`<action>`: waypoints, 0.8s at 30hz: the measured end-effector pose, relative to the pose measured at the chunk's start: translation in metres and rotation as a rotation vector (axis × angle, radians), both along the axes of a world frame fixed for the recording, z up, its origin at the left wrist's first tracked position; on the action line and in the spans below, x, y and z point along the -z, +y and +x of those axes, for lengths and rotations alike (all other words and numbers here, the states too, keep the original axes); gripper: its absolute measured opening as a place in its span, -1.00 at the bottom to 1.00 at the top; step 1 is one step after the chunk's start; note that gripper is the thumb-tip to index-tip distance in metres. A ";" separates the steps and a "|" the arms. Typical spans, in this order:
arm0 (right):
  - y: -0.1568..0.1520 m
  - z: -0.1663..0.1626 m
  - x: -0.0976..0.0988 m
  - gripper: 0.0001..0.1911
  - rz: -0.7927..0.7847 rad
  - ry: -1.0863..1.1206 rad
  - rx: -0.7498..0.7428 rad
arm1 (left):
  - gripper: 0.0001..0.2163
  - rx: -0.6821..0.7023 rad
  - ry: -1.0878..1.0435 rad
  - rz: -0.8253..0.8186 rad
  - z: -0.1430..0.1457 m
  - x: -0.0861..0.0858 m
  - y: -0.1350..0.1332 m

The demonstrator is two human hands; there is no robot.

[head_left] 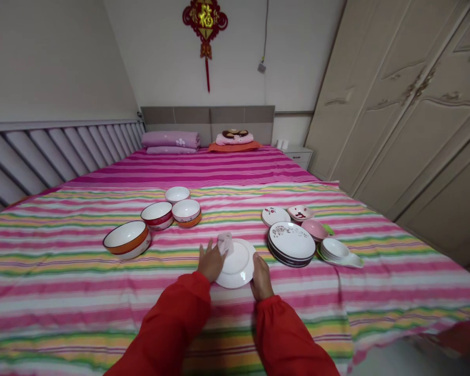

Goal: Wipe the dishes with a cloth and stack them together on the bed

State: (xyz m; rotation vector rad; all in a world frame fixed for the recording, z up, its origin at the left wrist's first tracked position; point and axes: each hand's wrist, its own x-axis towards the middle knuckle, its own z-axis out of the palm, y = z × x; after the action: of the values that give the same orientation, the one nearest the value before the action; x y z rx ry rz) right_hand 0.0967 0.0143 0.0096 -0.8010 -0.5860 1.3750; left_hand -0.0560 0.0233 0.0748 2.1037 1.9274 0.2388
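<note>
Wiping, I'd judge: my left hand (212, 261) grips the pale cloth (225, 243) against the white plate (235, 265), held between the bowls (156, 215) and the stacked plates (292, 242); my right hand (261, 278) clamps its right edge. Another stroke calls for steady support there, cloth sweeping inward.

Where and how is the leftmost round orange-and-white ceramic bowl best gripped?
The leftmost bowl is likely best pinched at its left rim, from the left, thumb inside: it stands upright, mouth open, that side free, while the round red-and-white ceramic bowl sits close at its far right.
</note>
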 end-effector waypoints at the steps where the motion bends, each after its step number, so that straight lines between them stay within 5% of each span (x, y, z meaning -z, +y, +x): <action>1: 0.000 0.000 0.000 -0.53 0.004 -0.015 0.007 | -0.55 -0.033 -0.012 -0.003 -0.007 0.002 -0.004; 6: 0.001 0.000 -0.001 -0.57 -0.008 -0.024 0.009 | -0.51 0.082 -0.121 0.174 -0.012 0.014 -0.038; 12: 0.001 -0.002 -0.008 -0.62 0.039 0.027 0.033 | -0.55 0.419 -0.116 0.169 0.045 0.001 -0.039; 18: 0.001 -0.002 -0.008 -0.70 -0.048 0.077 0.050 | -0.65 0.380 -0.025 0.154 0.068 -0.017 0.010; 24: 0.000 -0.001 -0.007 -0.53 -0.034 0.053 -0.006 | -0.56 0.176 -0.007 0.076 0.029 -0.004 0.033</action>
State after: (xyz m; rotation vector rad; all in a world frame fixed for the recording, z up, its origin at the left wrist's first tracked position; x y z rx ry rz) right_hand 0.0958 0.0140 0.0167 -0.7887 -0.5252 1.4105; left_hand -0.0272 0.0562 0.0785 2.3023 1.7420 0.2862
